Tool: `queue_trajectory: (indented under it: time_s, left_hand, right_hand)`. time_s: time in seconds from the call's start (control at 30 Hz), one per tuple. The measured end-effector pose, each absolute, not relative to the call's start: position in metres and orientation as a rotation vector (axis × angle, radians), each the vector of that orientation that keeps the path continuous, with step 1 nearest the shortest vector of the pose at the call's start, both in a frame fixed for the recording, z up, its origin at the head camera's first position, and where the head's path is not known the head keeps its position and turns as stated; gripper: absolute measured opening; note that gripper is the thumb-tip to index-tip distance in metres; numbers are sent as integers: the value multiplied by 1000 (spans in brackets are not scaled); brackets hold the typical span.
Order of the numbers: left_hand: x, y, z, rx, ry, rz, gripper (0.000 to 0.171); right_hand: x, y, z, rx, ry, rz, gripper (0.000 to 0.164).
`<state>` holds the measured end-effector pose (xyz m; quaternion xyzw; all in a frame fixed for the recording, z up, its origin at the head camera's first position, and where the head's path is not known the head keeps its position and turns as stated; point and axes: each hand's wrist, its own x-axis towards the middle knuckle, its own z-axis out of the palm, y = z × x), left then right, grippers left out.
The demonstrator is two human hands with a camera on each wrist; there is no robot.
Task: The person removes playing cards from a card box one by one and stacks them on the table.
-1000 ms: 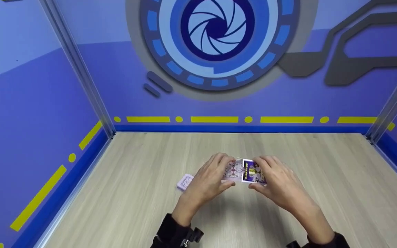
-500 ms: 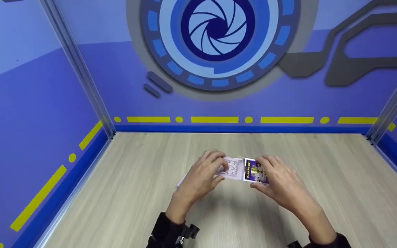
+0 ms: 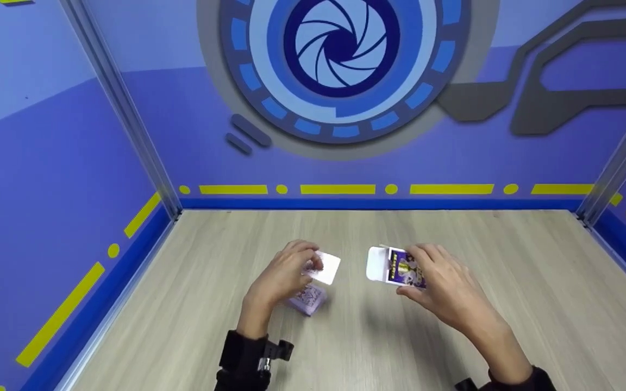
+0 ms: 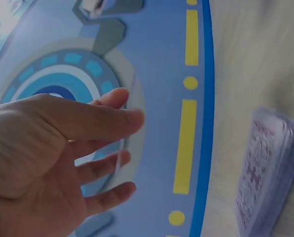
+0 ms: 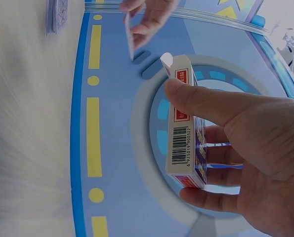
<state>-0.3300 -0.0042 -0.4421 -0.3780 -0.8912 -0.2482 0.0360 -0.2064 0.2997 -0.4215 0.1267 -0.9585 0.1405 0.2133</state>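
My left hand (image 3: 280, 274) pinches a thin playing card (image 3: 328, 267) above the table; glare whitens its face, and I cannot tell whether it is one card or a few together. Seen from the right wrist, the card (image 5: 130, 38) is nearly edge-on. Just below that hand, a deck of playing cards (image 3: 308, 300) with patterned backs lies on the table. My right hand (image 3: 446, 282) grips a purple and white card box (image 3: 404, 269) by its sides, thumb along the barcode side. The box's white flap (image 3: 376, 264) is folded out toward the left hand, with a gap between flap and card.
The pale wooden table (image 3: 226, 326) meets a blue back wall (image 3: 345, 168) with yellow dashes. Side walls stand left and right, with metal posts (image 3: 144, 125) at the corners.
The left hand has moved left, drawing card away from the box, so a gap now separates them. The deck on the table has come into fuller view. The right hand and box stay nearly still.
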Motion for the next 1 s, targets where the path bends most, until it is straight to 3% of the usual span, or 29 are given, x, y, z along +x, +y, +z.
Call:
queue_trajectory:
  time_s: [0.7, 1.0]
  left_hand:
    - [-345, -21, -470, -938, -3187, -851, 34]
    - [-347, -20, -476, -988, -3181, -846, 32]
  right_hand:
    - [-206, 298, -422, 366, -2654, 396, 73]
    - [-206, 297, -421, 365, -2661, 406, 73]
